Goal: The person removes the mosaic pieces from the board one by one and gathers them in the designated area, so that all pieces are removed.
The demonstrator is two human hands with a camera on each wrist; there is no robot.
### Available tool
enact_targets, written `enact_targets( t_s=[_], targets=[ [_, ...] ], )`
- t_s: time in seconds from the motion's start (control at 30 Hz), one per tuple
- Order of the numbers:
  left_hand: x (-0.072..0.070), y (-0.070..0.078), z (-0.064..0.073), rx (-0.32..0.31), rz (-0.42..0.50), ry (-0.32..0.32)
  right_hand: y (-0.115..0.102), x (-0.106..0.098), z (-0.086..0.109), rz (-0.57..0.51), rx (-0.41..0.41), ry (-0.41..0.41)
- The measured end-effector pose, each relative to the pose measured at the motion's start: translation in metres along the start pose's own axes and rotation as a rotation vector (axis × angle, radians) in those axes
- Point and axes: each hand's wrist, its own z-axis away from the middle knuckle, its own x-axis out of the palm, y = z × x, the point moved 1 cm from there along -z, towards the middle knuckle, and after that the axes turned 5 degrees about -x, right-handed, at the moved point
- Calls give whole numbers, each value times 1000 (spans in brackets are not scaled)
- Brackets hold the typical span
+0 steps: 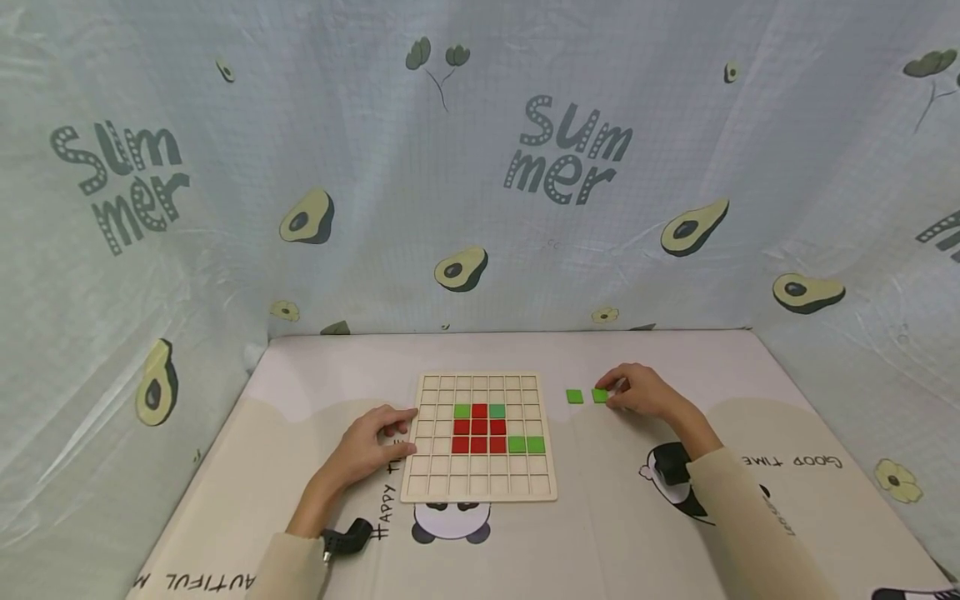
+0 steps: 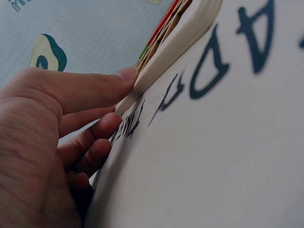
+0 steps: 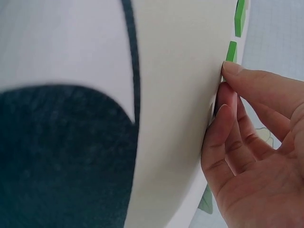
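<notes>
A square wooden grid board [image 1: 435, 483] lies on the table, with several red tiles [image 1: 479, 427] in its middle cells. Green tiles [image 1: 517, 445] fill a few cells around the red ones, and one teal tile [image 1: 497, 411] sits at the upper right of the red ones. My left hand [image 1: 365, 442] rests against the board's left edge, thumb and index finger spread apart along it. Right of the board, my right hand [image 1: 641, 392] pinches a loose green tile [image 1: 599, 396] at table level between thumb and fingers. Another loose green tile [image 1: 574, 397] lies just left of it.
The table cover [image 1: 600, 533] carries printed lettering and panda faces. A patterned curtain [image 1: 375, 167] stands behind the table and along both sides. A black device [image 1: 348, 537] is strapped at the left wrist, another [image 1: 671, 462] at the right.
</notes>
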Motion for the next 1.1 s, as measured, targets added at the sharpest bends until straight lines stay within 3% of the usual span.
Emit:
enact_targets(
  t_s=[0.67,1.1],
  targets=[
    [0,0,0,-9,-8,1,4,2,0,-8,14,-8],
    [0,1,1,-35,-9,-10,5,-7,5,-26,29,8]
  ],
)
